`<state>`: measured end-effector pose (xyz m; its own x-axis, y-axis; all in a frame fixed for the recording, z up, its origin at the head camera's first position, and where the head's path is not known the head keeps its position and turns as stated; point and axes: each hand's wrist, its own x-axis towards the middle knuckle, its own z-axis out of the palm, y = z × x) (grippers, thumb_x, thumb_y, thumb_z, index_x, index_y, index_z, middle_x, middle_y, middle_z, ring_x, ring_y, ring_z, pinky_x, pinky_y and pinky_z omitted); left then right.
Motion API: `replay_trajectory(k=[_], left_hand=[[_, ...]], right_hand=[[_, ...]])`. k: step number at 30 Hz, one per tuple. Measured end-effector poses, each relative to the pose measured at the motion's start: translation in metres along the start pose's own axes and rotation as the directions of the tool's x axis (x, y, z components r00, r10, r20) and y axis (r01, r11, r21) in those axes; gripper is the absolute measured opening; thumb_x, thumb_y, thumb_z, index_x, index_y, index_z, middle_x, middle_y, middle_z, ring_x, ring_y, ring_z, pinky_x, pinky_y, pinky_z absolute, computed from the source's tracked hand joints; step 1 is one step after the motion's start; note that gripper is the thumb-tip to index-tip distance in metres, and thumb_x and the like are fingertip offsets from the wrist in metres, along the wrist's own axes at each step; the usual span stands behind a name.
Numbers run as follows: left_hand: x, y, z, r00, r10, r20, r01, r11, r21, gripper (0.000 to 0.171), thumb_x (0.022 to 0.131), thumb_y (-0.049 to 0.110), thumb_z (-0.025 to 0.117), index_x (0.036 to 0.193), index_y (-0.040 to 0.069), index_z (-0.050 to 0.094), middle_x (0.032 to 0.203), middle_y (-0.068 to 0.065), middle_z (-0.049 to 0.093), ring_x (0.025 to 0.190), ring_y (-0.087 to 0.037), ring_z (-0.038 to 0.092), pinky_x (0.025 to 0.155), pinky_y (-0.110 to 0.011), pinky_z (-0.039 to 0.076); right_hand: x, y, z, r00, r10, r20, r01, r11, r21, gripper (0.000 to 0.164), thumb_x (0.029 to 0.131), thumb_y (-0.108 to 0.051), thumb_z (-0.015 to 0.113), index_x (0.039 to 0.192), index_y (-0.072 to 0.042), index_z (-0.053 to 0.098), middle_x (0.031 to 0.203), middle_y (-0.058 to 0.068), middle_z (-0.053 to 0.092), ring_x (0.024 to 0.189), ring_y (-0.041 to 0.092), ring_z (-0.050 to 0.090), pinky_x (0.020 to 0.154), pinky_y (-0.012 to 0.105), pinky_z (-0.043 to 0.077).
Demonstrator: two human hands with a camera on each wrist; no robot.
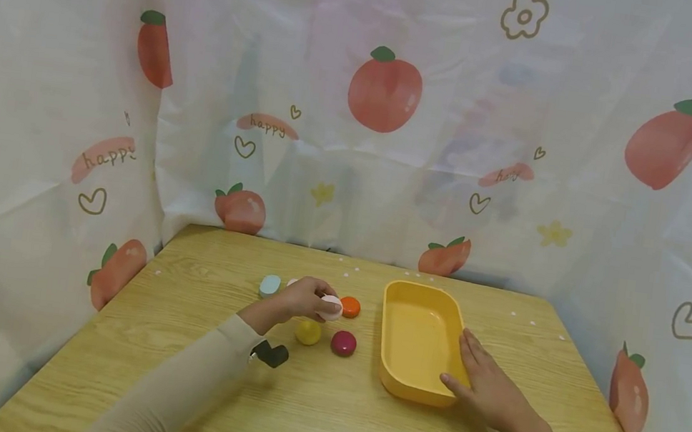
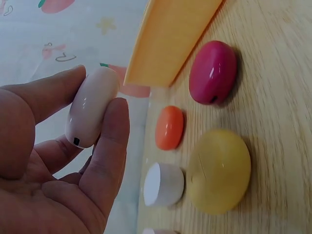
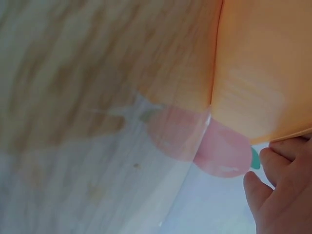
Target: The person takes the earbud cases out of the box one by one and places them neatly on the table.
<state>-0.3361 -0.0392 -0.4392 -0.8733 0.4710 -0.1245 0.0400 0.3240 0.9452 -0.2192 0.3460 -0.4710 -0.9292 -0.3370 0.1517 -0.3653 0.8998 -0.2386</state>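
Observation:
My left hand [image 1: 303, 299] pinches a smooth pale pink rounded disc [image 2: 92, 107] between thumb and fingers. The disc is glossy, with a small black mark near one end, and is held up above the table. Around it lie an orange rounded piece [image 1: 350, 307], a yellow one [image 1: 308, 332] and a magenta one [image 1: 343, 343]. A light blue piece [image 1: 270, 286] sits left of the hand. My right hand [image 1: 496, 389] rests against the right side of a yellow tray [image 1: 388, 374], its fingers extended along the outer wall and its thumb at the near rim.
In the left wrist view a short white piece [image 2: 164, 185] stands beside the yellow one. The wooden table [image 1: 269, 415] carries small white specks toward its back edge. A white curtain [image 1: 336, 193] printed with fruit encloses the back and sides.

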Motion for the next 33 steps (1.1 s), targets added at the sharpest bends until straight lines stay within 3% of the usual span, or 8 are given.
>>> replay_trajectory(k=[15, 22, 33], left_hand=[[-0.012, -0.023, -0.027, 0.994, -0.035, -0.1, 0.036, 0.999, 0.008, 0.03, 0.089, 0.015, 0.073, 0.111, -0.002, 0.063, 0.101, -0.014, 0.06, 0.087, -0.022, 0.063, 0.074, -0.033, 0.058], [-0.017, -0.032, -0.034, 0.993, -0.027, -0.115, 0.027, 1.0, 0.001, 0.031, 0.088, 0.013, 0.074, 0.111, -0.004, 0.063, 0.102, -0.015, 0.06, 0.087, -0.022, 0.063, 0.073, -0.034, 0.058], [-0.021, -0.048, -0.041, 0.983, -0.085, -0.165, 0.095, 0.994, 0.049, 0.033, 0.086, 0.015, 0.077, 0.111, -0.002, 0.063, 0.098, -0.013, 0.06, 0.083, -0.02, 0.063, 0.069, -0.034, 0.058]], right_hand=[[0.0, 0.001, 0.0, 1.0, 0.006, 0.007, -0.006, 1.0, -0.004, 0.09, 0.097, -0.054, 0.051, 0.149, 0.012, 0.02, 0.158, 0.024, 0.011, 0.142, 0.043, 0.016, 0.107, 0.063, 0.024], [0.0, -0.001, -0.002, 1.0, 0.005, 0.002, -0.005, 1.0, -0.008, 0.09, 0.097, -0.055, 0.05, 0.149, 0.012, 0.02, 0.158, 0.025, 0.012, 0.142, 0.043, 0.017, 0.108, 0.062, 0.024], [0.0, -0.002, -0.002, 1.0, 0.009, 0.004, -0.009, 1.0, -0.006, 0.089, 0.097, -0.055, 0.051, 0.149, 0.011, 0.02, 0.158, 0.025, 0.012, 0.142, 0.042, 0.016, 0.108, 0.062, 0.023]])
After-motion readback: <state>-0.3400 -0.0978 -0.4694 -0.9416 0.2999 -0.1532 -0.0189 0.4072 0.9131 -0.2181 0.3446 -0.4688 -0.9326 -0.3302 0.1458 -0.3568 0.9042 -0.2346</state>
